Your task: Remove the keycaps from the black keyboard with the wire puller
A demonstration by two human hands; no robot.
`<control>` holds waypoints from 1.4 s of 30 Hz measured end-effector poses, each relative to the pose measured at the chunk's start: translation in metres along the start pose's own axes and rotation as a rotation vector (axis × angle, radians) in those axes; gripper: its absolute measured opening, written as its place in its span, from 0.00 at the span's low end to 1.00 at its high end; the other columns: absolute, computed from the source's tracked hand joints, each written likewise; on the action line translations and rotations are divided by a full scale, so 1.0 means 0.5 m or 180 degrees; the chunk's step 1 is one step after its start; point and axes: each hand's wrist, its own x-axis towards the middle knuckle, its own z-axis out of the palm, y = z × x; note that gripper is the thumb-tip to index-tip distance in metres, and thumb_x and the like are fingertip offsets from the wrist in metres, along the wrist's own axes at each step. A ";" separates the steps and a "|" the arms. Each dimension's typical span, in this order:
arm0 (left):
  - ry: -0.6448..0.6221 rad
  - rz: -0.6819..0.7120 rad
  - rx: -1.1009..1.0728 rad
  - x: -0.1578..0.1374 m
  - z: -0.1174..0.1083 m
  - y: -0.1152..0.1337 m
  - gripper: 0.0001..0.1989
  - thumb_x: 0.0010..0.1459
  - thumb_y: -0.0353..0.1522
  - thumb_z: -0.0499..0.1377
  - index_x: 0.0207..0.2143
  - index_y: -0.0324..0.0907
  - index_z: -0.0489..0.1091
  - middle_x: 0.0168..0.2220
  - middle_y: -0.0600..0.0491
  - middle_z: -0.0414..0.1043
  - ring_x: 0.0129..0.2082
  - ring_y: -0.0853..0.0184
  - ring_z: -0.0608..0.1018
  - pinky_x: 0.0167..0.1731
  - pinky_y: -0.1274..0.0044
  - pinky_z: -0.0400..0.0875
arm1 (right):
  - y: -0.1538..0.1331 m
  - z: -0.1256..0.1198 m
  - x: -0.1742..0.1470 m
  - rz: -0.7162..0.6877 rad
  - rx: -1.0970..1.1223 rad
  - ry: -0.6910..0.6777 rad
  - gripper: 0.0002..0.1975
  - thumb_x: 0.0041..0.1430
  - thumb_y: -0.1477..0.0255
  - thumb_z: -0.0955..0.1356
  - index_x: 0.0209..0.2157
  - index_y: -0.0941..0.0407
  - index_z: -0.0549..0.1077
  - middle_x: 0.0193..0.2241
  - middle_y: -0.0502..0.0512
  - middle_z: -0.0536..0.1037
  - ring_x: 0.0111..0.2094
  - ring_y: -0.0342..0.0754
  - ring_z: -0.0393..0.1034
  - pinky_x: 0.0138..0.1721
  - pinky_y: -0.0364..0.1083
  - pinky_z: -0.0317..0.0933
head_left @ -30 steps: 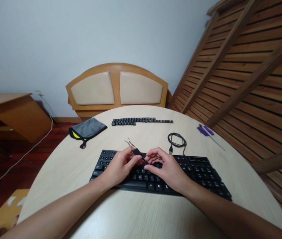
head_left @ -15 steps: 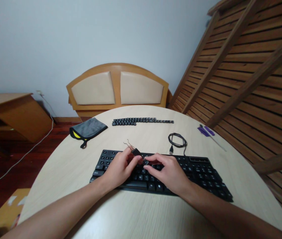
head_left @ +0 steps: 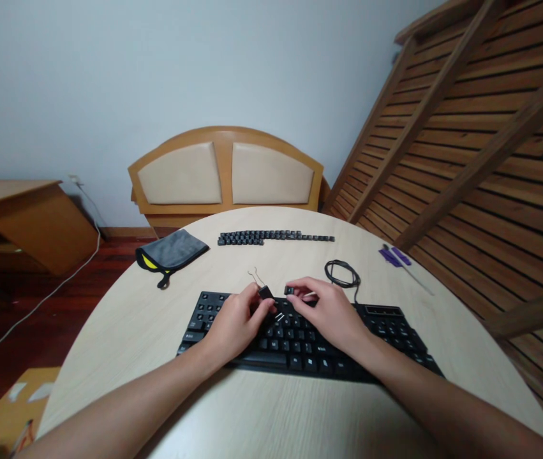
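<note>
A black keyboard (head_left: 271,360) lies before me, with several keycaps gone from its upper left part. My left hand (head_left: 237,319) is closed around a keycap puller (head_left: 265,292) with a black grip; thin wire loops stick out of it at both ends. Just above the keyboard's upper rows, my right hand (head_left: 326,309) pinches a small black keycap (head_left: 290,290) between thumb and forefinger. The two hands are a short way apart. Beyond them, rows of loose keycaps (head_left: 261,236) lie on the table.
On the round pale table (head_left: 185,408), a grey cloth pouch (head_left: 173,250) lies at the left. The coiled USB cable (head_left: 342,273) rests behind the keyboard. Purple pieces (head_left: 395,256) and a thin brush-like stick (head_left: 419,281) lie at the right edge.
The right hand has moved up and away from the puller's tip, carrying the keycap off. The left hand and puller stay over the keyboard, the wire end now free of the keycap.
</note>
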 end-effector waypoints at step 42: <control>-0.0064 0.0023 0.0236 -0.001 -0.001 -0.001 0.08 0.64 0.36 0.54 0.34 0.42 0.69 0.30 0.50 0.78 0.31 0.60 0.79 0.33 0.72 0.70 | 0.117 0.142 0.326 0.0945 -0.1568 0.0056 0.14 0.60 0.72 0.65 0.47 0.48 0.75 0.45 0.53 0.80 0.47 0.50 0.73 0.46 0.46 0.64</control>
